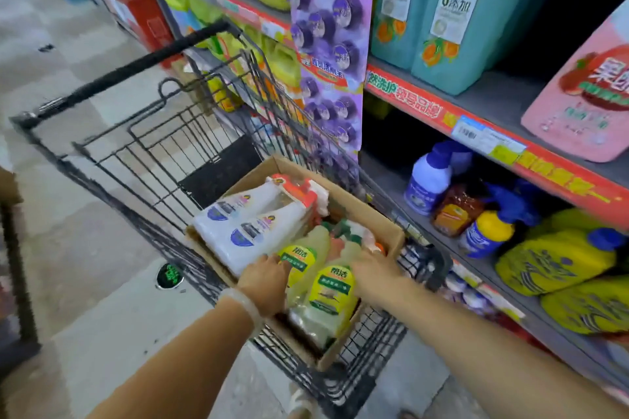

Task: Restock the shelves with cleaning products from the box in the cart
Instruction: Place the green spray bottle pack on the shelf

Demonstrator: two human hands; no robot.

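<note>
**A:** What do we have in front of us?

**B:** We are looking down at a black wire cart [177,133] standing in a shop aisle. An open brown cardboard box [367,214] sits in its basket, near the end closest to us. Both of our bare arms reach into the box.

**A:** What are the fingers doing?

**B:** Our left hand [263,286] lies on the shoulder of one pale-yellow clear plastic bottle [299,265] with a green and yellow label, fingers curved over it. Our right hand [374,274] reaches to the right side of a second matching bottle [332,303]. Whether those fingers grip it we cannot tell, since the frame is blurred there.

**A:** What else is in the box?

**B:** Just beyond the left fingers lie two white plastic bottles [252,224] with orange-red caps, side by side on their sides. More items sit past our fingertips, too blurred to count.

**A:** And beside the cart?

**B:** To the right of the right fingers stand grey metal shelves [493,102] with red edge strips. The upper shelf holds two tall teal jugs [456,17]. The shelf below holds soft yellow refill pouches [558,262] and a few small bottles.
</note>
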